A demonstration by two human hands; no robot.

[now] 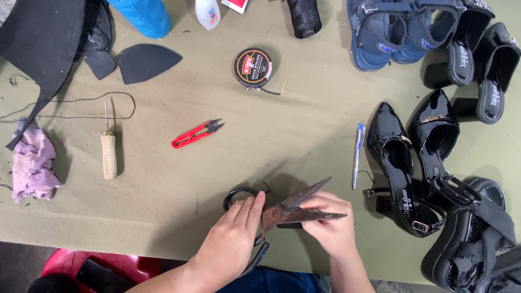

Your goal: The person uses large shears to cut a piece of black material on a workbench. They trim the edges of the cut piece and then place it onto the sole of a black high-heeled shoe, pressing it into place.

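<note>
Looking down from the head camera, a large pair of rusty scissors (290, 210) sits near the front edge of an olive-green table (304, 108), held between both hands with its blades parted and pointing right. The left hand (233, 239) lies over the black handle loops, fingers pressed flat along the pivot, closed on the tool. The right hand (331, 225) cups the blades from beneath, its fingers curled round the lower blade and gripping it.

Just right of the blade tips lies a blue and silver pen (357, 154), and beside that stands a pair of glossy black pointed heels (404, 163). Chunky black platform sandals (472, 239) crowd the right front corner. At the back right are blue strap sandals (391, 30) and black block-heel mules (477, 59).

Toward the middle lie red thread snips (196, 134) and, behind them, a round black tin of shoe polish (253, 68). Farther left rests a wooden-handled awl (108, 152) with dark thread looped near it, a lilac rag (32, 165) at the left edge, and a black sole-shaped cutout (147, 61). Along the back edge stand a blue thread spool (142, 16), a small white glue bottle (208, 13) and a black thread spool (304, 17). A red plastic stool (103, 263) shows below the table's front edge.
</note>
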